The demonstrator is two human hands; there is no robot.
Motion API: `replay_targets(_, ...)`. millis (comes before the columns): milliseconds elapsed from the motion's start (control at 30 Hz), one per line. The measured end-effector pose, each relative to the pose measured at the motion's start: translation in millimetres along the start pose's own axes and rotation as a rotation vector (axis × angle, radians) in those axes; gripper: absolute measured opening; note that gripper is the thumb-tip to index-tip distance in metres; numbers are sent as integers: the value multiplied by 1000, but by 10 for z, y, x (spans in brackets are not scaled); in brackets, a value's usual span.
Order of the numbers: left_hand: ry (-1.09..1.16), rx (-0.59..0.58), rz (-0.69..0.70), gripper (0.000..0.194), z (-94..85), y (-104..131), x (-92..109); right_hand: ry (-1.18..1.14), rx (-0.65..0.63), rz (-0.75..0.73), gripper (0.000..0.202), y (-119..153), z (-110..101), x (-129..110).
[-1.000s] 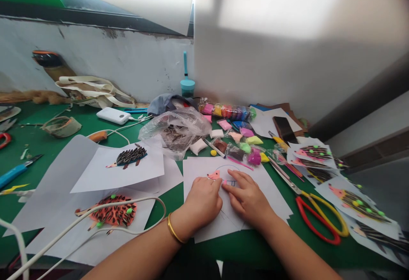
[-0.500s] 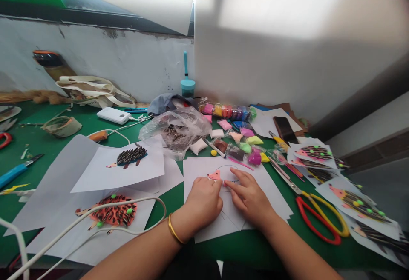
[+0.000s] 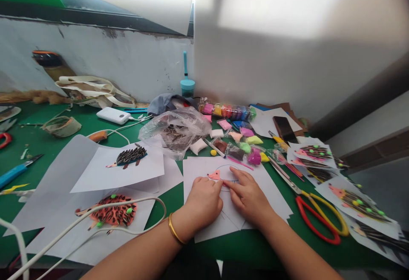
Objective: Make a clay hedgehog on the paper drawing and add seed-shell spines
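Note:
A white sheet lies in front of me with a drawn curved outline and a pink clay hedgehog head on it. My left hand rests on the sheet just below the head, fingers curled, the index fingertip pressing near the outline's lower edge. From the right, my right hand meets it, its index finger pointing at the same spot and its other fingers spread. A small bit of pink clay shows between the fingertips. Whether either hand pinches it is too small to tell.
Clay packets and a plastic bag of seeds lie behind the sheet. Scissors and finished hedgehog pictures are at the right. More pictures and a white cable lie left.
My right fingertip has shifted slightly at the pink clay below the head, next to my left fingertip. Everything else looks the same.

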State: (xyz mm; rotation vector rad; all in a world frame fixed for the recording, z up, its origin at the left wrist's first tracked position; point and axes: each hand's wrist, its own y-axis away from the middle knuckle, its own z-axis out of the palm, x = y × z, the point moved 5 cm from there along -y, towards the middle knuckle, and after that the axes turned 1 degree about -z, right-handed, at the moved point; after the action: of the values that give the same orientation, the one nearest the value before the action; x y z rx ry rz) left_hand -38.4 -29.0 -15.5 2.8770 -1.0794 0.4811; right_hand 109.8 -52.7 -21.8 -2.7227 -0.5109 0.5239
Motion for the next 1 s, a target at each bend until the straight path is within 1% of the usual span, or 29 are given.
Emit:
replay_targets(133,4,-1,1,43,6,-1,-1,-23,6,-3,38,-4,-10,13)
replay_targets(300,-8,-3,5,45,10,-6,2,-4,-29,35,36,-15,2,13)
replay_targets(367,-7,-9,3,45,8,-9,4,-26,-7,37,36,-11,-10,21)
replay_targets(500,-11,-20,-6,48,-17,-15,16,-84,40,21,34,8,-38,53)
replay_targets(667,-22,-35,6,49,-37,-26,37,-93,33,-2,34,17,-31,44)
replay_targets(900,-2,-16,2,48,-8,-26,22,-71,39,-30,34,33,-38,-8)
replay_targets(1000,21,-9,2,47,-23,-21,21,-81,43,-38,34,33,-48,-9)
